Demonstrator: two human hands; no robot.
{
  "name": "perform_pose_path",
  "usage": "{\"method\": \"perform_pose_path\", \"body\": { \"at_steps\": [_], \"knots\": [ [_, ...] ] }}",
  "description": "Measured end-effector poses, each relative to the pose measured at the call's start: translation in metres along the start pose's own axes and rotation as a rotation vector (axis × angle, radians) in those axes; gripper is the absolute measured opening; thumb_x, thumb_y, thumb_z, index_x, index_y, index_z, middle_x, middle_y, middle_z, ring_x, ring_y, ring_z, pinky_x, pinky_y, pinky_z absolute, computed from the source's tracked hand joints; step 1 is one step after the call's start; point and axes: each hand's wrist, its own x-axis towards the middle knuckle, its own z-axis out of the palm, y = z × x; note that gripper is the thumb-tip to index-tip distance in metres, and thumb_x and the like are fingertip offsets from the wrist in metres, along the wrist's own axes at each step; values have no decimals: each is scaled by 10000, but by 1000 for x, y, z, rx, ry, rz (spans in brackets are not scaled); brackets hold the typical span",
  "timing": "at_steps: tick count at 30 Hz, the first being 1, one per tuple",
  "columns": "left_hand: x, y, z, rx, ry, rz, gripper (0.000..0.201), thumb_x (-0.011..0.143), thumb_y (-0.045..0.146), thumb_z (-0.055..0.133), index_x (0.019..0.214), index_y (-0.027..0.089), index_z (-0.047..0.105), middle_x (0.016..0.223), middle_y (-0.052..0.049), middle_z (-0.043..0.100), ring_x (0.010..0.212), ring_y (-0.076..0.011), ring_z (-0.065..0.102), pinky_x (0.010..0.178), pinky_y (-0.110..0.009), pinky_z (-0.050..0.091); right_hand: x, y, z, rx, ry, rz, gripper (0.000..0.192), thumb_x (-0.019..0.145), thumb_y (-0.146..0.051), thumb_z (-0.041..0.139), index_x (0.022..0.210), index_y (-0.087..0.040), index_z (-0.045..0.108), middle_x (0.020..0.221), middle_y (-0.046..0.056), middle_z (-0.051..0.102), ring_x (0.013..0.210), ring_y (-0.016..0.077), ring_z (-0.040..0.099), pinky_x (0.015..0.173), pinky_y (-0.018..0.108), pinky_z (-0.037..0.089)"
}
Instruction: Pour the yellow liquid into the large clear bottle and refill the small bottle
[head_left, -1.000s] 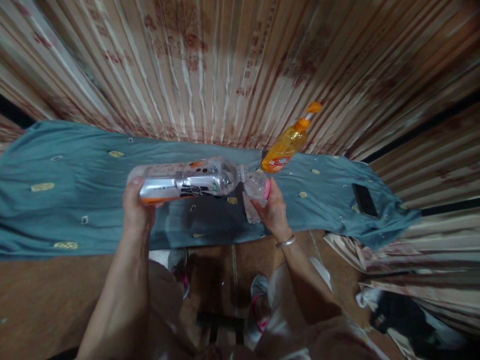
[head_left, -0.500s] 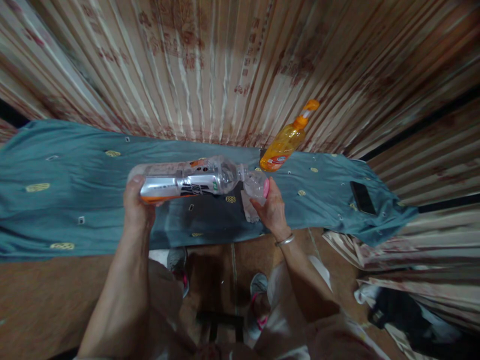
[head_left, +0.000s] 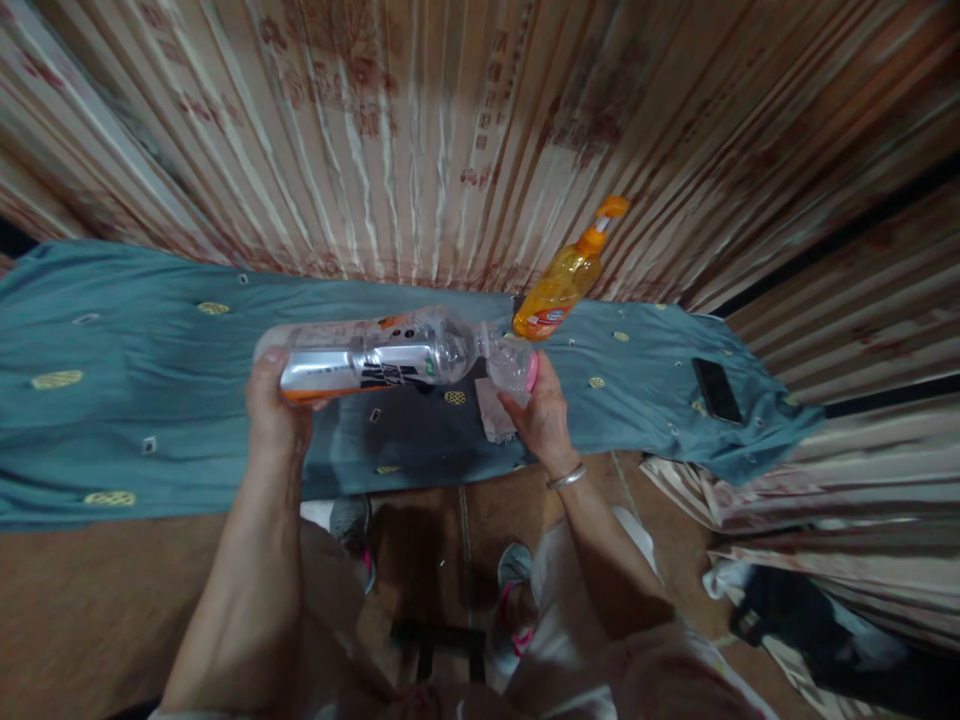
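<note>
My left hand is wrapped round the base of a large clear plastic bottle with a silver and orange label. The bottle lies nearly level in the air, its neck pointing right. In my right hand is a small clear plastic container with a pink end against my fingers. The bottle's mouth meets the container's left side; whether it goes inside cannot be made out. Below them a pale folded cloth lies on the table. Behind my right hand stands a pump bottle of orange liquid.
A teal patterned cloth covers the long narrow table. Toward its right end lies a black phone. Pleated curtains hang right behind the table and along the right side. Dark clothing or a bag is heaped at lower right.
The view has shifted slightly, so the table things sit a little further left. Both hands keep their grip, and the bottle and container stay mouth to mouth.
</note>
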Motion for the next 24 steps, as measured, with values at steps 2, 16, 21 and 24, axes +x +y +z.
{"method": "perform_pose_path", "body": {
  "at_steps": [2, 16, 21, 24],
  "knots": [
    [-1, 0, 3, 2, 23, -11, 462, 615, 567, 741, 803, 149, 687, 603, -12, 645, 367, -110, 483, 231, -190, 215, 0, 0, -1, 8, -15, 15, 830, 877, -389, 698, 1564, -123, 316, 1506, 232, 538, 1420, 335, 524, 1166, 576, 458],
    [-1, -1, 8, 29, 56, 5, 521, 581, 612, 751, 811, 152, 670, 600, 3, 622, 371, -107, 462, 233, -202, 218, 0, 2, 0, 40, -32, 47, 843, 833, -345, 737, 1543, -106, 351, 1486, 244, 558, 1407, 340, 540, 1163, 566, 461],
    [-2, 0, 11, 52, 74, 48, 504, 599, 607, 742, 811, 155, 673, 625, 3, 619, 400, -101, 477, 255, -182, 215, -2, 3, 1, 16, -15, 22, 806, 858, -349, 711, 1543, -119, 353, 1499, 235, 547, 1415, 334, 532, 1175, 570, 450],
    [-2, 1, 11, 57, 72, 70, 523, 609, 617, 742, 818, 143, 669, 641, -6, 620, 415, -100, 485, 267, -183, 215, -2, 1, 0, -2, -10, 0, 810, 853, -323, 724, 1541, -103, 356, 1485, 247, 554, 1401, 341, 545, 1170, 553, 459]
  ]
}}
